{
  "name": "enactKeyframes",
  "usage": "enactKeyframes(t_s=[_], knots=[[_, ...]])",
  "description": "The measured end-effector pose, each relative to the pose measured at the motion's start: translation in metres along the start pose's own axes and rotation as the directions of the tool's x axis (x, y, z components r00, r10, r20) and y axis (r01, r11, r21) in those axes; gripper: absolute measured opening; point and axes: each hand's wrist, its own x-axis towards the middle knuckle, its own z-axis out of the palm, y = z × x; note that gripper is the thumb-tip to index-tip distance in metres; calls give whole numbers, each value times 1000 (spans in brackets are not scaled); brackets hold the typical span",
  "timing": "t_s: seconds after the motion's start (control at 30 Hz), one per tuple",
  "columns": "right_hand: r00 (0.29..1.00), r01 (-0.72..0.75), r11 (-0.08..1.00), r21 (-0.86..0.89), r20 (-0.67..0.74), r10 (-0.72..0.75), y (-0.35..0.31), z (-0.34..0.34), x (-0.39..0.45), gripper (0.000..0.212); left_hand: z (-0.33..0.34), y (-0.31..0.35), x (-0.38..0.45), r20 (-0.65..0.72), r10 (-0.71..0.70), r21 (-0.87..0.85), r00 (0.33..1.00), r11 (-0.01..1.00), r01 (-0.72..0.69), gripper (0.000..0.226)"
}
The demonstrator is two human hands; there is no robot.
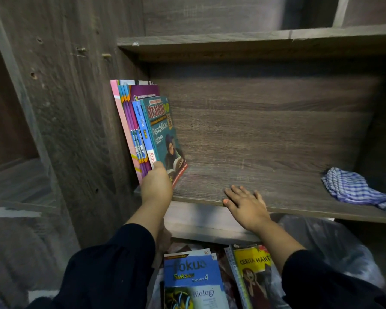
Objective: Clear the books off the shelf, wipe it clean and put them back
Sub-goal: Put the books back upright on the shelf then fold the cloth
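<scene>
Several thin books (138, 121) stand upright against the left wall of the dark wooden shelf (276, 179). The outermost one is a teal book (163, 132) leaning slightly right. My left hand (157, 181) grips the bottom front edges of these standing books. My right hand (245, 204) lies flat with spread fingers on the shelf's front edge, touching no book. A blue-and-white checked cloth (352, 188) lies crumpled at the right end of the shelf.
Below the shelf lies a pile of books, with a blue biology book (194, 282) and a yellow-covered book (254, 275) on top. A clear plastic bag (334, 246) sits at the lower right. Another shelf board (254, 39) runs above.
</scene>
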Motion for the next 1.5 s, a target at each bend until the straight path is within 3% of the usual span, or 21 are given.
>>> enactKeyframes(t_s=[0.27, 0.47, 0.7, 0.83, 0.9, 0.97, 1.07, 1.17, 1.3, 1.5], knots=[[1000, -4, 1000, -8, -11, 4, -1, 1, 0, 51, 13, -14, -1, 231, 129, 172, 964, 970, -171, 26], [1000, 4, 1000, -15, -12, -5, 0, 0, 0, 51, 12, -25, 2, 197, 105, 187, 975, 972, -142, 27], [999, 9, 1000, -21, -48, -9, 1, 4, 1, 50, 13, -33, 1, 266, 139, 113, 954, 978, -174, 28], [970, 107, 973, 204, -237, -57, -3, 11, -5, 34, 13, -40, -13, 305, 166, 102, 938, 973, -205, 26], [913, 234, 949, 210, -383, -140, -14, 21, -18, 27, 18, -43, -22, 305, 173, 92, 937, 974, -209, 21], [898, 286, 930, 232, -404, -176, -28, 34, -32, 28, 24, -46, -31, 327, 155, 86, 932, 977, -193, 17], [973, 213, 921, 327, -157, -169, -35, 67, -44, 26, 44, -57, -47, 410, 116, 110, 904, 978, -176, 13], [988, -8, 932, 362, 146, -49, -25, 106, -53, 30, 68, -71, -62, 512, 81, 136, 855, 975, -174, 17], [921, -182, 943, 278, 384, 64, -9, 153, -57, 32, 104, -92, -73, 613, 19, 163, 790, 975, -150, 29], [807, -359, 907, 220, 561, 183, 8, 195, -46, 34, 157, -115, -81, 701, -86, 173, 708, 983, -53, 27]])
